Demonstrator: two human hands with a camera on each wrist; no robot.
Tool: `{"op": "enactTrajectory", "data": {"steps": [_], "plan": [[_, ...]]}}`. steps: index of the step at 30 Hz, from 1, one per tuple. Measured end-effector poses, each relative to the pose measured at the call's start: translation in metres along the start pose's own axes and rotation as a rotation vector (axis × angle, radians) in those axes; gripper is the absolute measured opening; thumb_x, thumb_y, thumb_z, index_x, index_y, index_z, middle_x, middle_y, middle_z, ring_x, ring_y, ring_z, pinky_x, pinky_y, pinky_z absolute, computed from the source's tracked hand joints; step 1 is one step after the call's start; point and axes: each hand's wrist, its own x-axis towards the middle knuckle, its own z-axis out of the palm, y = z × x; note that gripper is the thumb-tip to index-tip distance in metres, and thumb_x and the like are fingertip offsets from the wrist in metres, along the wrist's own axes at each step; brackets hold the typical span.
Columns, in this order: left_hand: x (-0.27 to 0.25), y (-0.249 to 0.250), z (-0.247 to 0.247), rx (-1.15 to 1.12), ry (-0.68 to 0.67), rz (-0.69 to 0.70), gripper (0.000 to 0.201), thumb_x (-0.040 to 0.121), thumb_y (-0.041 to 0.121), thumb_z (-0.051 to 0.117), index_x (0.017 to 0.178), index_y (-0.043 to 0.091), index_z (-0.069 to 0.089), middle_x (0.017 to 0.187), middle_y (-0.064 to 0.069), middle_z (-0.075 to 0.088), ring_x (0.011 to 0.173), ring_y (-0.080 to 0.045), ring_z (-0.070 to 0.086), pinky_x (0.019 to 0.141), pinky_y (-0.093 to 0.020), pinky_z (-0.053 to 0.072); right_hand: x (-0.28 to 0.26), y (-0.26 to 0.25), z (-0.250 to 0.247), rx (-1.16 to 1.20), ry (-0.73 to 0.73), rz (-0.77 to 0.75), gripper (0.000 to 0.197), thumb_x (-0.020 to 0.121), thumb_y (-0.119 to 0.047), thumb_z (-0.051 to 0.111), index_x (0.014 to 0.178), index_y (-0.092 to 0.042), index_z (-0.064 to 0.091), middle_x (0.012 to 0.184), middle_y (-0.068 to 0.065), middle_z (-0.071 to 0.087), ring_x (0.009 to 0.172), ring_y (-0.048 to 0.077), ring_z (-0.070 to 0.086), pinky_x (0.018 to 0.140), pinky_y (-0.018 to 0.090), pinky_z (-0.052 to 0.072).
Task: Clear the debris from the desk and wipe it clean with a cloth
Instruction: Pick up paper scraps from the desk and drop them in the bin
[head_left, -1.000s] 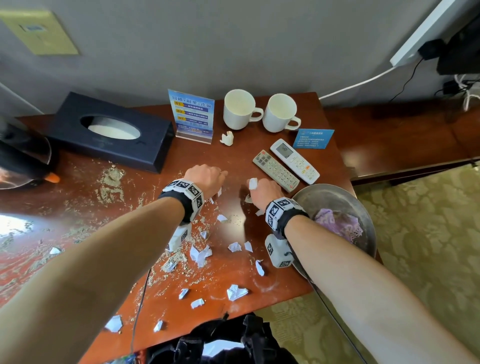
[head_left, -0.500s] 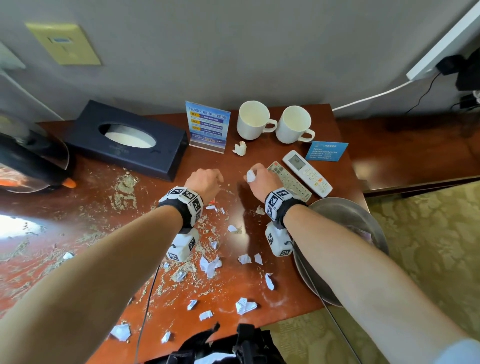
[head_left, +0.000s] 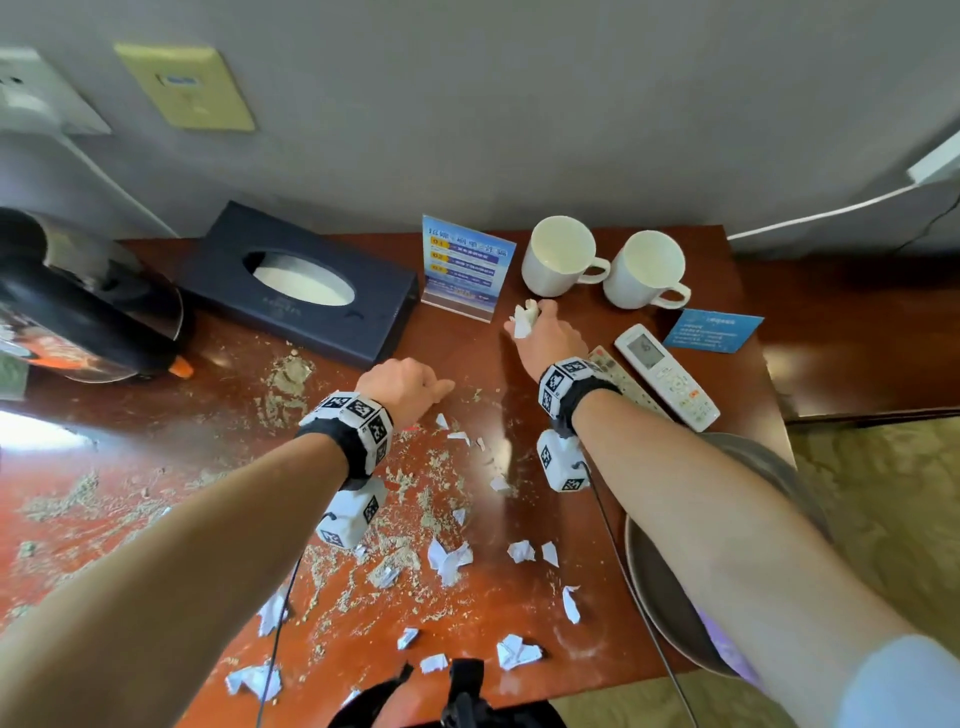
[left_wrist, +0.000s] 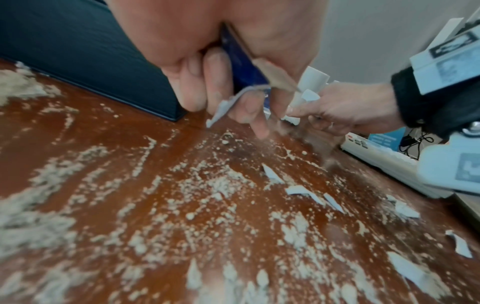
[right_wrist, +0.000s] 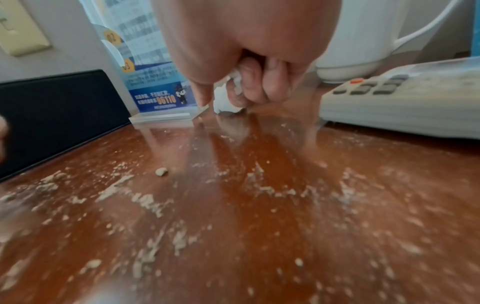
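Observation:
The red-brown desk (head_left: 498, 597) is strewn with white paper scraps (head_left: 449, 561) and beige crumbly dust (head_left: 288, 376). At the back, beside the mugs, my right hand (head_left: 537, 332) grips a crumpled white paper wad (head_left: 523, 321); the right wrist view shows its fingers (right_wrist: 249, 86) curled round the wad (right_wrist: 224, 100). My left hand (head_left: 415, 389) hovers low over the desk's middle, and its curled fingers (left_wrist: 207, 86) hold a small paper scrap (left_wrist: 221, 111). A purple cloth (head_left: 727, 649) lies in the metal basin (head_left: 660, 587) at the desk's right edge, mostly hidden by my right arm.
A dark tissue box (head_left: 296, 286) and a blue standing sign (head_left: 465, 265) line the back. Two white mugs (head_left: 561, 254) stand to the right of the sign. Two remotes (head_left: 667, 376) and a blue card (head_left: 711, 330) lie at the right. A kettle (head_left: 78, 312) occupies the far left.
My right hand has moved from the desk's middle to the back and closed on the paper wad by the mugs. The left hand has stayed near the middle.

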Motion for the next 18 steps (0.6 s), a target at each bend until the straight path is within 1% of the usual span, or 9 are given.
{"op": "enactTrajectory", "data": {"steps": [1, 3, 5, 6, 9, 12, 15, 16, 18], "plan": [[0.0, -0.003, -0.001, 0.004, -0.002, -0.01, 0.047, 0.097, 0.058, 0.041, 0.088, 0.021, 0.069, 0.086, -0.002, 0.067, 0.082, -0.023, 0.064, 0.075, -0.032, 0.052, 0.002, -0.002, 0.001, -0.01, 0.005, 0.002, 0.051, 0.097, -0.05, 0.047, 0.131, -0.013, 0.039, 0.121, 0.017, 0.062, 0.11, 0.04, 0.057, 0.083, 0.041, 0.043], [0.0, -0.008, -0.003, 0.01, 0.008, -0.031, 0.05, 0.097, 0.058, 0.04, 0.074, 0.021, 0.064, 0.073, 0.0, 0.064, 0.074, -0.022, 0.063, 0.069, -0.03, 0.049, 0.005, -0.004, 0.001, -0.043, 0.007, -0.01, 0.043, 0.1, -0.044, 0.045, 0.13, -0.013, 0.041, 0.12, 0.017, 0.062, 0.11, 0.04, 0.058, 0.079, 0.039, 0.041], [-0.002, -0.011, -0.004, 0.034, 0.032, -0.055, 0.054, 0.097, 0.058, 0.04, 0.059, 0.02, 0.052, 0.061, 0.002, 0.055, 0.069, -0.023, 0.06, 0.067, -0.029, 0.046, 0.006, -0.004, 0.001, -0.066, -0.002, -0.021, 0.034, 0.101, -0.036, 0.044, 0.128, -0.014, 0.043, 0.12, 0.017, 0.062, 0.109, 0.04, 0.058, 0.076, 0.038, 0.038], [-0.003, -0.013, -0.004, 0.046, 0.046, -0.067, 0.056, 0.096, 0.058, 0.041, 0.056, 0.019, 0.047, 0.059, 0.003, 0.052, 0.069, -0.023, 0.059, 0.066, -0.029, 0.046, 0.006, -0.004, 0.002, -0.07, -0.012, -0.02, 0.031, 0.101, -0.032, 0.043, 0.127, -0.014, 0.044, 0.12, 0.017, 0.062, 0.11, 0.04, 0.057, 0.076, 0.038, 0.037], [-0.006, -0.015, -0.004, 0.011, 0.064, -0.098, 0.052, 0.091, 0.05, 0.053, 0.053, 0.016, 0.044, 0.059, 0.0, 0.05, 0.067, -0.025, 0.057, 0.067, -0.03, 0.048, 0.002, -0.004, 0.003, -0.064, -0.05, -0.009, 0.031, 0.101, -0.03, 0.043, 0.124, -0.011, 0.045, 0.122, 0.018, 0.06, 0.112, 0.04, 0.056, 0.081, 0.04, 0.042], [-0.008, -0.012, -0.002, -0.114, 0.054, -0.104, 0.048, 0.088, 0.038, 0.061, 0.051, 0.016, 0.042, 0.058, -0.003, 0.045, 0.061, -0.025, 0.048, 0.062, -0.029, 0.045, -0.005, -0.003, 0.002, -0.054, -0.084, -0.001, 0.041, 0.1, -0.04, 0.04, 0.124, -0.008, 0.045, 0.125, 0.019, 0.059, 0.115, 0.04, 0.055, 0.087, 0.042, 0.044], [-0.01, -0.006, 0.002, -0.144, 0.049, -0.079, 0.049, 0.09, 0.031, 0.062, 0.05, 0.015, 0.039, 0.057, -0.002, 0.04, 0.06, -0.024, 0.043, 0.06, -0.027, 0.04, -0.011, 0.004, 0.001, -0.017, -0.093, -0.005, 0.047, 0.1, -0.049, 0.039, 0.122, -0.008, 0.048, 0.124, 0.019, 0.059, 0.114, 0.04, 0.055, 0.088, 0.044, 0.045], [-0.012, -0.003, 0.003, -0.133, 0.039, -0.074, 0.049, 0.091, 0.03, 0.062, 0.051, 0.015, 0.039, 0.058, -0.002, 0.04, 0.061, -0.024, 0.043, 0.06, -0.028, 0.041, -0.014, 0.006, 0.001, 0.001, -0.097, -0.012, 0.048, 0.099, -0.05, 0.04, 0.121, -0.008, 0.049, 0.123, 0.019, 0.059, 0.113, 0.04, 0.055, 0.088, 0.044, 0.045], [-0.015, 0.004, 0.006, -0.066, 0.026, -0.076, 0.042, 0.094, 0.029, 0.059, 0.057, 0.013, 0.047, 0.063, -0.003, 0.046, 0.067, -0.026, 0.052, 0.063, -0.03, 0.044, -0.02, 0.011, -0.001, 0.029, -0.119, -0.029, 0.046, 0.098, -0.047, 0.044, 0.122, -0.008, 0.05, 0.122, 0.02, 0.059, 0.112, 0.04, 0.056, 0.089, 0.043, 0.045]]}}
